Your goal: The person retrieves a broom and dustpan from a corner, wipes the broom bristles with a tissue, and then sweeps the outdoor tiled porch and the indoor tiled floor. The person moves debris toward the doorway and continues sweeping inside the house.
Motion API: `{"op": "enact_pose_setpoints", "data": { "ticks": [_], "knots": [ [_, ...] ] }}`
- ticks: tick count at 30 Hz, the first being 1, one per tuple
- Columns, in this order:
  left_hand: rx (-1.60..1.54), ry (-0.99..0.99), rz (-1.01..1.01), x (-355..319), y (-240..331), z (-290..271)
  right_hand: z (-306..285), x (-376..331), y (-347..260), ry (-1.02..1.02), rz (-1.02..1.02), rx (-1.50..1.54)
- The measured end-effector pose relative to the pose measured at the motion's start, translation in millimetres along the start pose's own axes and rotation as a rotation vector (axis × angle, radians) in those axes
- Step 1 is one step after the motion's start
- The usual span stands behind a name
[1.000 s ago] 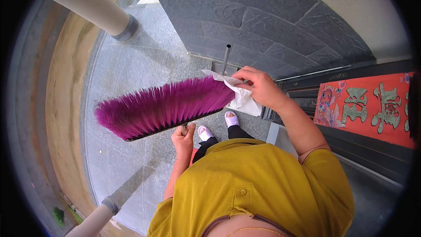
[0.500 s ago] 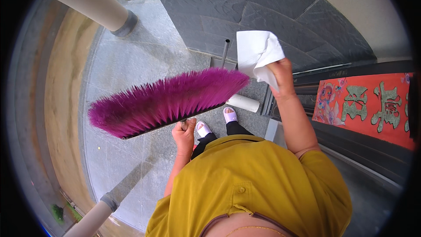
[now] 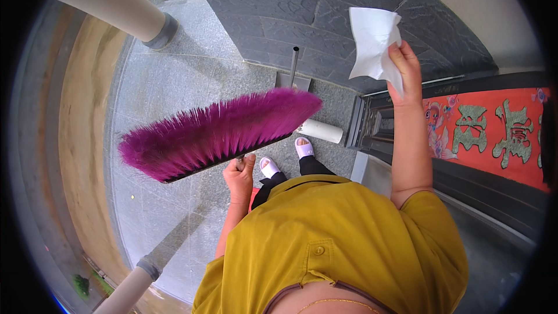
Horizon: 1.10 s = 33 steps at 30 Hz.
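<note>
My left hand [image 3: 239, 181] is closed round the handle of a broom just under its head. The broom head [image 3: 218, 131] is held up in front of me, its long purple bristles pointing upward and away. Out to the right, my right hand [image 3: 406, 70] pinches a white paper sheet [image 3: 375, 40], creased and hanging a little bent. A clear gap separates the sheet from the bristles. Most of the broom's handle is hidden below the head and my hand.
Beyond the broom a dustpan [image 3: 301, 83] with an upright grey handle stands by the dark tiled wall [image 3: 337, 11]. A white roll [image 3: 321, 131] lies near my feet. A red banner [image 3: 488, 134] is at the right. Round pillars [image 3: 116, 3] rise at the left.
My right hand has moved up and to the right with the paper sheet, away from the bristles. The broom has shifted slightly left, still in my left hand.
</note>
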<state>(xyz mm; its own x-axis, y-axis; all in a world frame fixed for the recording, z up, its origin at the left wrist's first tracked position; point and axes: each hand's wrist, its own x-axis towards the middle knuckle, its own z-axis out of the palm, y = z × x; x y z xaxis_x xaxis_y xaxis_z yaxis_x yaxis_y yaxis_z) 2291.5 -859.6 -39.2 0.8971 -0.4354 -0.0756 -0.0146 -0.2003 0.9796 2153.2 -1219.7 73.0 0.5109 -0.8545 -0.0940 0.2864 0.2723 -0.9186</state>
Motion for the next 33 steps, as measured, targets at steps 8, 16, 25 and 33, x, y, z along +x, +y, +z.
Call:
{"op": "enact_pose_setpoints", "data": {
  "ticks": [8,16,25,33],
  "knots": [
    [0.015,-0.071,-0.036,0,7,9,87,-40,25,-0.600,-0.354,-0.841],
    [0.269,-0.134,-0.042,-5,1,7,106,-57,32,-0.747,-0.170,-0.882],
    [0.506,-0.199,-0.065,-4,1,8,57,-12,57,-0.192,-0.061,-0.651],
    [0.568,-0.219,-0.031,-6,-3,13,156,-70,18,-0.771,-0.317,-0.699]
  ]
}}
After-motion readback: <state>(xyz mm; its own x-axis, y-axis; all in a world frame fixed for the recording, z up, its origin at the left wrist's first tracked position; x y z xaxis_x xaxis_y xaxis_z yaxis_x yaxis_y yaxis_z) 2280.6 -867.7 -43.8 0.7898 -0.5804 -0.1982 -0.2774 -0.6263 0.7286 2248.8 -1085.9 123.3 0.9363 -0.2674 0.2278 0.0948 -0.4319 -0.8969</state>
